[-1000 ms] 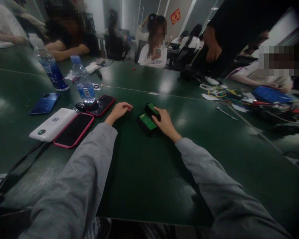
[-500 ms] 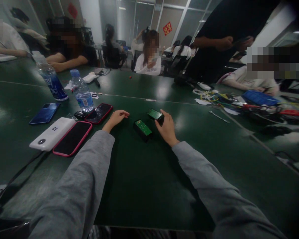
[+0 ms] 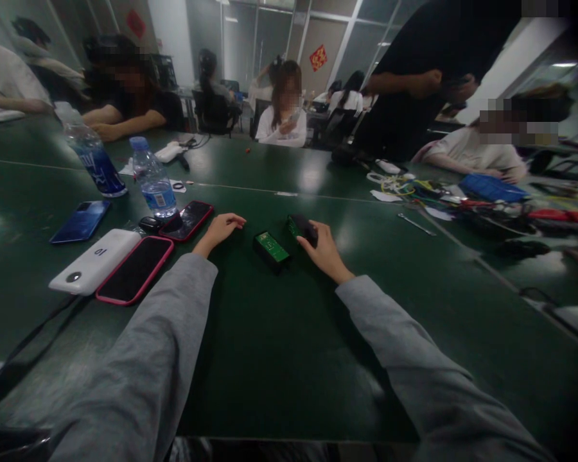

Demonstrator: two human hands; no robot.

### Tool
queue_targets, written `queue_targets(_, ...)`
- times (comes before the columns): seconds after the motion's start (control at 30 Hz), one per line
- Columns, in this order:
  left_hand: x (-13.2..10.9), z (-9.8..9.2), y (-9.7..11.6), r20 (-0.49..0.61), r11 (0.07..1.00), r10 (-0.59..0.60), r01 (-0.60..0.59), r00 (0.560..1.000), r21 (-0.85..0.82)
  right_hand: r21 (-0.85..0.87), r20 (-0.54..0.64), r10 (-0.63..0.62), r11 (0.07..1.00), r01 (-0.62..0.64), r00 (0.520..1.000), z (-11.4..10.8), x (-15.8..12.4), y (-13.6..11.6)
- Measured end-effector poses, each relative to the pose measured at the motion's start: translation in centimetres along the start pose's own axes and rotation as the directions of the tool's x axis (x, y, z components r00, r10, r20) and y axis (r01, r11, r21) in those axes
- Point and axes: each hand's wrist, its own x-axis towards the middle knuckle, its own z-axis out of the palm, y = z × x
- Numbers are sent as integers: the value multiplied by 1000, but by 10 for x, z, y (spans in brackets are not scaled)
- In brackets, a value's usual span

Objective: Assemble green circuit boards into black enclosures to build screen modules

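My right hand point(image 3: 325, 250) grips a black case point(image 3: 302, 227) by its right side; the case is tilted, and a green board shows on its left face. Just left of it, a second black case with a green circuit board point(image 3: 271, 248) lies face up on the dark green table point(image 3: 270, 346). My left hand point(image 3: 221, 230) rests on the table to the left of both, holding nothing, its fingers loosely extended and slightly curled. A phone with a red edge point(image 3: 187, 221) lies close to my left wrist.
At the left are a white power bank point(image 3: 95, 262), a red-cased phone point(image 3: 135, 269), a blue phone point(image 3: 80, 221) and two bottles, one clear point(image 3: 155, 183), one blue point(image 3: 95, 160). Right: a wrench point(image 3: 417, 224), tangled cables point(image 3: 404, 186), a blue object point(image 3: 494, 188). People are around the table.
The case in my right hand has turned over from board facing up to tilted, its black side now showing. My left hand has stayed in place. The view has shifted slightly.
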Motion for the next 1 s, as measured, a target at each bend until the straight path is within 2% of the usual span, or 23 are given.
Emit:
queue_targets(0.07,0,0,0,-4,1000,-2,2,1000,-6,46,-6,60,997,-60,998,3,3,1)
queue_targets(0.13,0,1,-1,-11,1000,-1,1,1000,-17,30,-4,66,997,-66,998,3,5,0)
queue_targets(0.27,-1,1,-2,-6,999,18,-19,1000,-31,-75,-2,-111,991,110,994,-2,4,-8)
queue_targets(0.37,-2,0,-2,3,999,18,-18,1000,-31,-111,99,-249,960,259,964,-5,2,-18)
queue_targets(0.5,-2,-1,-2,5,999,19,-19,1000,-30,-126,193,-296,938,323,936,-5,-1,-30)
queue_targets(0.7,1,-1,-5,11,1000,9,-8,1000,-23,-92,118,-121,987,132,986,4,-2,-18)
queue_targets(0.8,2,-1,-7,10,1000,14,-14,1000,-25,-30,115,-149,988,153,982,3,-2,-16)
queue_targets(0.9,2,0,-8,3,999,22,-22,1000,-31,-10,-18,-186,982,186,982,-1,-1,-21)
queue_targets(1.0,2,1,-9,-6,998,33,-33,999,-44,-22,-218,-138,990,137,966,-4,-1,-22)
